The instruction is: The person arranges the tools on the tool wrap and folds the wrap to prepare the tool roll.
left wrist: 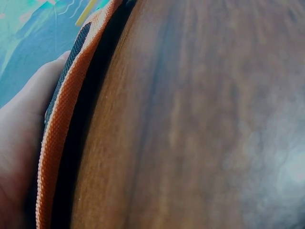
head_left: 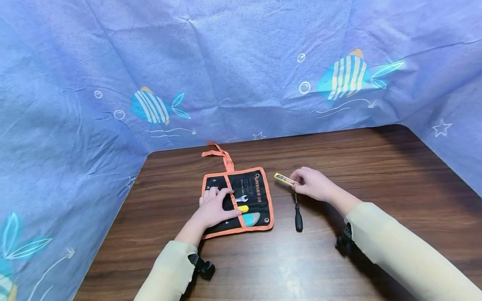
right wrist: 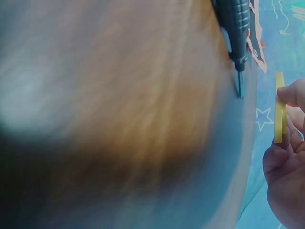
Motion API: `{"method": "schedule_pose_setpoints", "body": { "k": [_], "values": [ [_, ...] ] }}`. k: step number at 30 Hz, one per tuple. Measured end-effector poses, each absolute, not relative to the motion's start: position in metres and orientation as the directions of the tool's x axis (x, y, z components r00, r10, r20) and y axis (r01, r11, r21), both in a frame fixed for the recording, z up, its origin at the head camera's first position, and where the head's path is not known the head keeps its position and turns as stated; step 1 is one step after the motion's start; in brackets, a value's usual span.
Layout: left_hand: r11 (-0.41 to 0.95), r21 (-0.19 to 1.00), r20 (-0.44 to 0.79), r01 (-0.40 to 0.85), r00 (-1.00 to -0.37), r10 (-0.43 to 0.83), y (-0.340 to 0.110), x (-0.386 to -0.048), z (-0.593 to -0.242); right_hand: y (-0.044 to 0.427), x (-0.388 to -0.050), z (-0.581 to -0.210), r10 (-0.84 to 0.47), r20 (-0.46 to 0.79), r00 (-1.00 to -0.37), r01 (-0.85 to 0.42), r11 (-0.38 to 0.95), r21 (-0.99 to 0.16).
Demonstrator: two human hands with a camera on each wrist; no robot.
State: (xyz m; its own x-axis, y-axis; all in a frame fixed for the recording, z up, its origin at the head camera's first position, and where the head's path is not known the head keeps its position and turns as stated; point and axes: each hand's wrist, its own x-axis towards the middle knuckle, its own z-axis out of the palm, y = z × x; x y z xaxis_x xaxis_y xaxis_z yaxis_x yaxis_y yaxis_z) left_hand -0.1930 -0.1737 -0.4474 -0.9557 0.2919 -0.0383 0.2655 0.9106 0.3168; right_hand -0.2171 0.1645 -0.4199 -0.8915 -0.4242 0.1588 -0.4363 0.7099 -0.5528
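Note:
A black tool pouch (head_left: 246, 184) with orange edging lies flat on the table. My left hand (head_left: 216, 205) rests on its pocket side, thumb and fingers spread along the orange pocket edge. From the pockets stick out an open-end wrench (head_left: 242, 198), a yellow rounded end (head_left: 243, 208) and a teal-and-grey rounded piece (head_left: 251, 219). Right of the pouch, my right hand (head_left: 312, 184) pinches a narrow, flat yellow box (head_left: 284, 179) with dark print between thumb and fingers. Below that hand a screwdriver (head_left: 298, 219) with a black handle lies on the table, shaft pointing away.
Orange tie straps (head_left: 226, 159) trail from the pouch's far edge. The brown wooden table (head_left: 256, 267) ends at the back against a blue fish-patterned cloth (head_left: 233, 62), which also hangs at both sides.

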Motion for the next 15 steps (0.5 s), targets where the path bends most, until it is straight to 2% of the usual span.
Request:
{"method": "schedule_pose_setpoints", "body": {
  "k": [15],
  "values": [
    [0.909, 0.326, -0.039, 0.261, -0.956, 0.289, -0.175, -0.193, -0.448, 0.122, -0.232, -0.413, -0.535, 0.059, -0.843, -0.488, 0.714, -0.503]
  ]
}}
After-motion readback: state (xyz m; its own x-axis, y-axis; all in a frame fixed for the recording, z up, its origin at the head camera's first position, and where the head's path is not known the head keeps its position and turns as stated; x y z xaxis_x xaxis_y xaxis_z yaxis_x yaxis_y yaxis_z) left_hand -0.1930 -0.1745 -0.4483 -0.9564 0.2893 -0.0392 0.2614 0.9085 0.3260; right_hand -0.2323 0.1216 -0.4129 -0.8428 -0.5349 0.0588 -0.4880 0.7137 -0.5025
